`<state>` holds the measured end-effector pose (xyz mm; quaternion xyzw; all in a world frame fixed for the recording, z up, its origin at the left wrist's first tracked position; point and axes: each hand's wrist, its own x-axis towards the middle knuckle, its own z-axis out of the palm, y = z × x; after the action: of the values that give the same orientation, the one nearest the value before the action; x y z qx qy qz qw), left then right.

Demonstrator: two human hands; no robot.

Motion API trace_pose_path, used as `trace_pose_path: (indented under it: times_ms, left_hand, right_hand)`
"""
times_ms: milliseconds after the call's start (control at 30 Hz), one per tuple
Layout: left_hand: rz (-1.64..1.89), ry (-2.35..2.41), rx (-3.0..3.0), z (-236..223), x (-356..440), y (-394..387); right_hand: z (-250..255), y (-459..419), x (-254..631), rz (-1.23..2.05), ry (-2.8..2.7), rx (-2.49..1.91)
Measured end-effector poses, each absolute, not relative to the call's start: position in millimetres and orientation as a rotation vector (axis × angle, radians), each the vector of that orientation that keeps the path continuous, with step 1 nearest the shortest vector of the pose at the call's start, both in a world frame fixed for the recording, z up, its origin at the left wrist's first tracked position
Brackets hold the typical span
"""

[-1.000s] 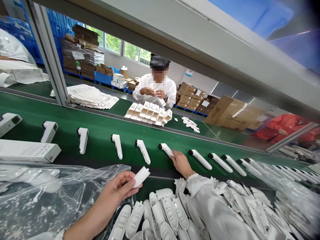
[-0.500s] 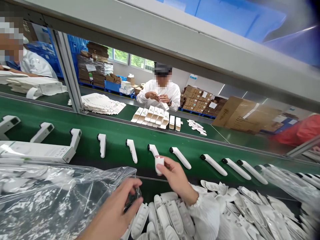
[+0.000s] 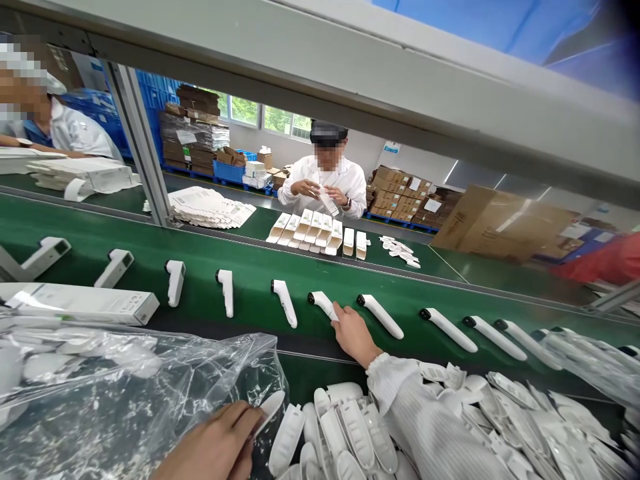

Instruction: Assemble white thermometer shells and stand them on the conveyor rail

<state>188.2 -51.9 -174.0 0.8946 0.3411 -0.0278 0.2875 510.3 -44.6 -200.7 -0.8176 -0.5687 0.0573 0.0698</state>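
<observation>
On the green conveyor belt [image 3: 200, 247], my right hand [image 3: 354, 333] reaches out, its fingers closed on the handle end of a white forehead thermometer [image 3: 320, 303] with a dark tip. Near the front, my left hand [image 3: 225, 437] grips a white battery cover [image 3: 271, 408] that points up and to the right. Between my hands lies a heap of similar white covers [image 3: 345, 423], several with ribbed inner sides showing. A clear plastic bag [image 3: 210, 360] spreads at the left, partly beneath my left hand.
More thermometers [image 3: 380, 317] lie in a row along the belt. A white carton [image 3: 90, 303] sits at the left, and loose white parts [image 3: 500, 413] are piled at the right. Across the belt, a person [image 3: 323, 177] handles a box behind several open boxes [image 3: 313, 230]. A metal beam [image 3: 300, 60] crosses overhead.
The thermometers have shifted right in view. My right hand, which held a white cover, is now on a thermometer. My left hand has gone from open to gripping a cover.
</observation>
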Motion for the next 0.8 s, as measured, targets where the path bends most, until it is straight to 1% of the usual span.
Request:
trace_pose_path:
  times_ms: [167,267,300,433,500,600,700,800]
  left_hand:
    - [0.114,0.98,2.172,-163,199,-42]
    - [0.222,1.01,2.089,-149,213,-40]
    - [0.257,1.007,2.066,-145,218,-40]
    - [0.391,0.9,2.035,-137,237,-38]
    - [0.43,0.887,2.026,-139,241,-38]
    - [0.358,0.91,2.089,-145,237,-43]
    - [0.097,0.787,2.284,-152,231,-54]
    - [-0.091,0.666,2.426,-156,232,-63]
  right_hand:
    - [-198,-52,521,0.144,-1.728,-2.448]
    - [-180,-64,509,0.167,-1.69,-2.253]
    - [-171,-69,500,0.264,-1.694,-2.117]
    - [-141,-83,459,0.92,-1.706,-1.52]
    - [-137,-81,449,1.054,-1.642,-1.417]
    - [-150,-66,455,0.995,-1.429,-1.506]
    - [-175,-46,472,0.777,-1.258,-1.713]
    - [-196,-33,482,0.517,-1.306,-1.866]
